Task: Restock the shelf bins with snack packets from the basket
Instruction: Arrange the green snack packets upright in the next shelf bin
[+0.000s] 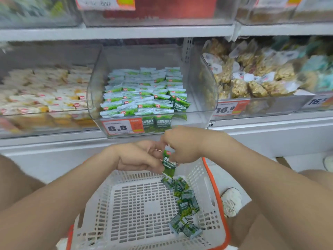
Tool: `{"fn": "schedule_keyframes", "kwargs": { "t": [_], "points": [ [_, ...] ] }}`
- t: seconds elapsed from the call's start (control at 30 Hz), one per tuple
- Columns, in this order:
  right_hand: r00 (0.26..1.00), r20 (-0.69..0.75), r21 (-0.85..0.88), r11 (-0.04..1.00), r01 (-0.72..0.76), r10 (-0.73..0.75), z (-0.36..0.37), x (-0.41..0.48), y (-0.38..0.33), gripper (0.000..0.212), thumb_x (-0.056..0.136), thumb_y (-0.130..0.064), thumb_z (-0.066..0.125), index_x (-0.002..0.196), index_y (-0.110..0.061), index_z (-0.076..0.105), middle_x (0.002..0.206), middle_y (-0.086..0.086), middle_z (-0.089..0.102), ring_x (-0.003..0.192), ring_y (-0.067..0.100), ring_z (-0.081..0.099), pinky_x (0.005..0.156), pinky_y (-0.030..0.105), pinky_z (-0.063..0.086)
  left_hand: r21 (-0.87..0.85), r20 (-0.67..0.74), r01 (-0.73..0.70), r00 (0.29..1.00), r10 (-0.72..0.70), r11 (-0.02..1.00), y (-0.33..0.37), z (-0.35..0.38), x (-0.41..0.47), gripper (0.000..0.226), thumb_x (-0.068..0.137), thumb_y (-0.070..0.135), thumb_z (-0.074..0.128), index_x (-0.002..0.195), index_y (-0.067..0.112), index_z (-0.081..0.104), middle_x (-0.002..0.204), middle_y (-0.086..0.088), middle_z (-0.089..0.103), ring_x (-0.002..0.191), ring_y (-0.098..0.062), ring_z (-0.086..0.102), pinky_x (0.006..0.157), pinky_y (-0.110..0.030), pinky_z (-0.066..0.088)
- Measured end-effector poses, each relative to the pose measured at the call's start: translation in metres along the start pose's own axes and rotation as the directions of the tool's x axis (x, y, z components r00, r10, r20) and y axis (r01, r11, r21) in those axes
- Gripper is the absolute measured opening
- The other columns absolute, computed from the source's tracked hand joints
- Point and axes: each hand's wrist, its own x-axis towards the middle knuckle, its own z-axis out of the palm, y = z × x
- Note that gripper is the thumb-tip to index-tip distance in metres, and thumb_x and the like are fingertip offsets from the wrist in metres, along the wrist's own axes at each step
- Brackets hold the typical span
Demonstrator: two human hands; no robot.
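Note:
A white slotted basket with an orange rim sits low in front of me. Several small green pea snack packets lie along its right side. Both hands meet above the basket's far edge. My left hand and my right hand pinch the same small bunch of green packets, which hangs upright between them. Just beyond stands the clear shelf bin with an 8.8 price tag, packed with rows of the same green packets; its right part holds none.
A bin of white and yellow packets stands to the left, a bin of clear bags of golden snacks with a 16.8 tag to the right. Upper shelf bins hang above. A white shoe rests right of the basket.

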Motion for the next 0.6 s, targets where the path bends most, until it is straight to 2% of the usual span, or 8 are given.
{"fn": "schedule_keyframes", "kwargs": {
  "t": [0.1,0.2,0.23,0.3,0.37,0.47,0.5,0.6],
  "points": [
    [0.995,-0.096,0.099,0.995,-0.020,0.030,-0.021,-0.010,0.003,0.030,0.089,-0.021,0.066,0.119,-0.022,0.062,0.069,-0.009,0.045,0.062,-0.001,0.040,0.052,0.023,0.031,0.116,-0.057,-0.029,0.998,0.035,0.993,0.025,0.004,-0.013,0.052,0.082,0.022,0.090,0.110,-0.008,0.059,0.105,-0.013,0.050,0.110,-0.035,0.053,0.095,-0.032,0.059],
    [0.973,-0.217,0.230,0.973,-0.022,0.074,-0.036,-0.018,0.006,0.025,0.088,-0.022,0.065,0.114,-0.021,0.065,0.067,-0.006,0.051,0.055,-0.002,0.050,0.051,0.023,0.035,0.198,-0.193,-0.100,0.971,0.139,0.975,0.041,0.003,-0.023,0.033,0.090,0.015,0.081,0.073,0.004,0.055,0.074,-0.003,0.032,0.080,-0.032,0.059,0.089,-0.035,0.062],
    [0.966,-0.243,0.299,0.954,-0.012,0.089,-0.039,-0.020,0.009,0.023,0.089,-0.023,0.066,0.112,-0.021,0.063,0.069,-0.005,0.058,0.052,-0.006,0.055,0.054,0.024,0.043,0.202,-0.218,-0.127,0.961,0.171,0.971,0.044,0.002,-0.026,0.029,0.090,0.016,0.081,0.076,-0.001,0.062,0.076,-0.003,0.036,0.077,-0.033,0.061,0.089,-0.037,0.063],
    [0.962,-0.249,0.434,0.901,0.007,0.112,-0.045,-0.025,0.013,0.024,0.090,-0.028,0.073,0.110,-0.022,0.061,0.083,0.000,0.072,0.056,-0.002,0.068,0.070,0.033,0.057,0.178,-0.239,-0.177,0.947,0.217,0.968,0.051,0.000,-0.032,0.038,0.090,0.018,0.081,0.098,-0.014,0.063,0.089,-0.008,0.051,0.099,-0.046,0.069,0.090,-0.038,0.063],
    [0.953,-0.282,0.475,0.879,0.036,0.114,-0.048,-0.028,0.015,0.029,0.088,-0.034,0.079,0.109,-0.022,0.063,0.094,0.003,0.074,0.058,0.003,0.072,0.079,0.035,0.058,0.156,-0.258,-0.194,0.939,0.230,0.968,0.056,0.000,-0.036,0.037,0.093,0.012,0.077,0.108,-0.018,0.060,0.097,-0.013,0.057,0.112,-0.040,0.070,0.091,-0.038,0.062],
    [0.900,-0.412,0.452,0.890,0.068,0.141,-0.050,-0.026,0.021,0.026,0.084,-0.035,0.083,0.103,-0.023,0.069,0.091,-0.002,0.073,0.064,0.003,0.070,0.077,0.037,0.058,0.187,-0.321,-0.230,0.905,0.280,0.955,0.071,0.010,-0.044,0.010,0.094,0.008,0.073,0.087,0.012,0.079,0.082,-0.008,0.070,0.091,-0.021,0.076,0.091,-0.038,0.063],
    [0.880,-0.449,0.453,0.889,0.072,0.157,-0.051,-0.025,0.024,0.023,0.083,-0.035,0.083,0.099,-0.026,0.070,0.086,-0.003,0.074,0.069,0.005,0.070,0.076,0.038,0.058,0.207,-0.352,-0.252,0.883,0.312,0.945,0.074,0.013,-0.044,0.024,0.094,0.007,0.072,0.075,0.021,0.078,0.071,0.002,0.071,0.085,-0.018,0.077,0.090,-0.038,0.063],
    [0.789,-0.574,0.486,0.866,0.114,0.218,-0.060,-0.024,0.035,0.016,0.085,-0.038,0.075,0.096,-0.028,0.068,0.083,-0.004,0.073,0.075,0.013,0.070,0.076,0.044,0.058,0.166,-0.540,-0.342,0.753,0.375,0.925,0.087,0.018,-0.047,0.012,0.088,0.018,0.081,0.093,0.011,0.073,0.080,-0.011,0.079,0.084,-0.029,0.079,0.072,-0.037,0.066]
  ]
}}
